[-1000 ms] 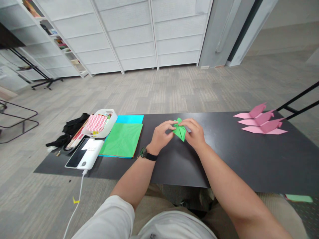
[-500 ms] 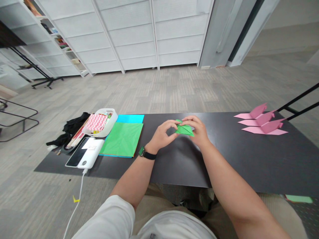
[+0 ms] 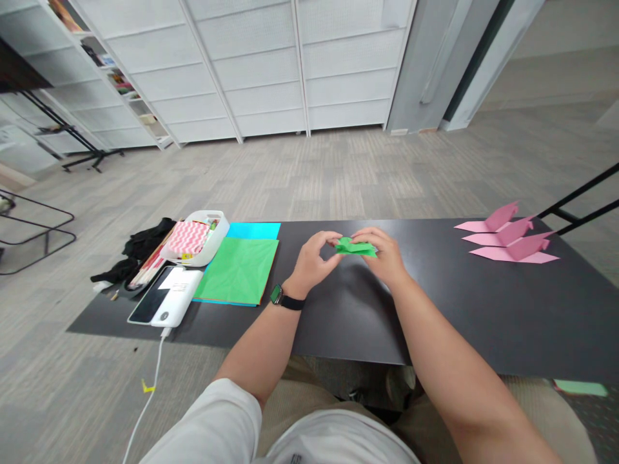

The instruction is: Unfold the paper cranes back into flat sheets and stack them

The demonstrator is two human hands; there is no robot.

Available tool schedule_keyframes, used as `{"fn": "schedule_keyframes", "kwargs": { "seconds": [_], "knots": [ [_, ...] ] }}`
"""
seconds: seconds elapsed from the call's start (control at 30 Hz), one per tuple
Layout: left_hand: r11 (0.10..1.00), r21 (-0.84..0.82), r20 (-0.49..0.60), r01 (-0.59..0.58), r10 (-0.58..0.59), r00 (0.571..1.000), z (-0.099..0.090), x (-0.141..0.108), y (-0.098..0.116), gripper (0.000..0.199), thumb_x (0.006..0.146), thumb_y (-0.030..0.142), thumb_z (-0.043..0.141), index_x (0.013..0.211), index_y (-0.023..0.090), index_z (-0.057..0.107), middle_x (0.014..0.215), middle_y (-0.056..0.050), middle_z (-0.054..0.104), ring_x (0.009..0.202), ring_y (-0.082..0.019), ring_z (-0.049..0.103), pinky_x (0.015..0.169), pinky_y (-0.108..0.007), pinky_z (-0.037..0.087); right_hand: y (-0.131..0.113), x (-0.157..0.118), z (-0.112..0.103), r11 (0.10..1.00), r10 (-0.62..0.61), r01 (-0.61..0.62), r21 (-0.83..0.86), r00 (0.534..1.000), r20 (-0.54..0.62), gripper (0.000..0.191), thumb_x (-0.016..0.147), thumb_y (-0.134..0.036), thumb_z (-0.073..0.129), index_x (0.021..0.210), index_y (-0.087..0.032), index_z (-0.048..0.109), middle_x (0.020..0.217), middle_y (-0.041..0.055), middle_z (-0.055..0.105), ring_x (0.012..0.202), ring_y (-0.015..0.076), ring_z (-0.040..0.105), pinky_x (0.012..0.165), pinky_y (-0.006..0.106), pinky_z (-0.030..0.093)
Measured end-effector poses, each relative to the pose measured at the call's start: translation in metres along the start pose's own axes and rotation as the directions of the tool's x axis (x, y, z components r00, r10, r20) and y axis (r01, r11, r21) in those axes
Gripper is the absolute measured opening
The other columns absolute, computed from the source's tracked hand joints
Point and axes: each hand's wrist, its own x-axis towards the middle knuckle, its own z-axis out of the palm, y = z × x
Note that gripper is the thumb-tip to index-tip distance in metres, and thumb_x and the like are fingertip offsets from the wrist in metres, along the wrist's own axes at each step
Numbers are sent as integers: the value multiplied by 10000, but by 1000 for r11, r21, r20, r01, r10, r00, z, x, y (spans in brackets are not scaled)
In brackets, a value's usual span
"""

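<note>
Above the middle of the dark table, a small folded green paper is held between both hands. My left hand pinches its left end with thumb and fingers, and a dark watch is on that wrist. My right hand grips the right end, fingers over the top edge. Left of my hands lies a stack of green sheets with a blue sheet sticking out behind. Three folded pink paper figures stand in a row at the table's right side.
A white basket with a pink-patterned item, a white power bank on a cable, a phone and black cloth occupy the left end of the dark table. Black metal legs stand beyond the right edge.
The green paper has turned from a triangular face to a flatter, narrower shape with layered edges. Its left end now reaches closer to my left hand. Both hands keep nearly the same place.
</note>
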Motion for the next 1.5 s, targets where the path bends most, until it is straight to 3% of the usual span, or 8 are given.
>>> {"fn": "schedule_keyframes", "kwargs": {
  "seconds": [0.13, 0.23, 0.37, 0.53, 0.7, 1.03, 1.3, 1.5],
  "knots": [
    [992, 98, -34, -76, 79, 996, -1, 1, -2, 73, 931, 168, 766, 971, 220, 734, 897, -23, 755, 882, -185, 694, 864, -356, 564, 0, -2, 4, 999, 4, -5, -44, 1000, -28, 244, 902, -124, 648, 999, -295, 793, 1013, 38, 783, 966, 229, 741, 877, 401, 602],
    [990, 99, -71, -96, 103, 992, -1, 1, 0, 118, 902, 112, 752, 904, 220, 705, 948, -33, 762, 947, -198, 707, 923, -395, 576, -3, -4, 7, 998, 4, -6, -68, 1000, -31, 287, 872, -99, 624, 1007, -292, 790, 991, 34, 785, 937, 235, 738, 853, 400, 603],
    [997, 6, -25, -75, 75, 997, 2, -2, 3, 182, 868, 49, 726, 913, 215, 668, 1112, -59, 791, 1067, -205, 749, 962, -397, 603, -9, -5, 9, 996, -27, 24, -91, 999, -38, 288, 875, -107, 612, 1012, -296, 780, 982, 31, 786, 930, 241, 740, 844, 399, 598],
    [997, 68, -28, -20, 21, 999, 4, -6, -1, 158, 945, 110, 701, 1042, 230, 733, 1055, -48, 825, 1006, -195, 785, 937, -377, 632, -12, -7, 12, 994, -13, 3, -112, 996, -85, 171, 916, -172, 663, 1031, -282, 727, 965, 38, 776, 880, 239, 730, 830, 404, 592],
    [988, 104, -31, -114, 117, 993, 4, -5, -6, 219, 941, 91, 702, 1052, 260, 786, 1061, -25, 835, 1033, -193, 782, 983, -403, 625, -12, -6, 12, 995, -61, 54, -84, 995, -83, 110, 941, -181, 673, 951, -290, 686, 993, 44, 759, 958, 250, 724, 871, 423, 583],
    [998, 18, -4, -62, 62, 998, -4, 2, 0, 247, 927, 41, 650, 945, 240, 795, 985, -29, 809, 957, -169, 760, 902, -346, 617, -4, -1, 2, 995, -47, 53, -84, 996, 73, 507, 821, -66, 599, 1237, -321, 737, 1234, 71, 710, 1197, 289, 667, 1072, 544, 523],
    [993, -105, 63, -46, 53, 997, -5, 3, -4, 235, 918, 35, 690, 952, 239, 802, 980, -29, 807, 947, -162, 763, 901, -330, 610, 5, -1, -3, 997, 53, -63, 44, 976, 211, 446, 856, -74, 480, 1052, -298, 813, 1171, 42, 755, 1151, 254, 699, 1069, 508, 531],
    [989, -147, 82, 19, -7, 997, -6, 6, -1, 98, 962, 156, 722, 935, 219, 792, 956, -41, 798, 917, -167, 757, 891, -333, 605, 5, 0, -1, 972, 99, -135, 193, 978, 186, 256, 902, -152, 571, 1013, -267, 772, 1112, 50, 755, 1105, 244, 709, 1044, 470, 540]
  ]
}}
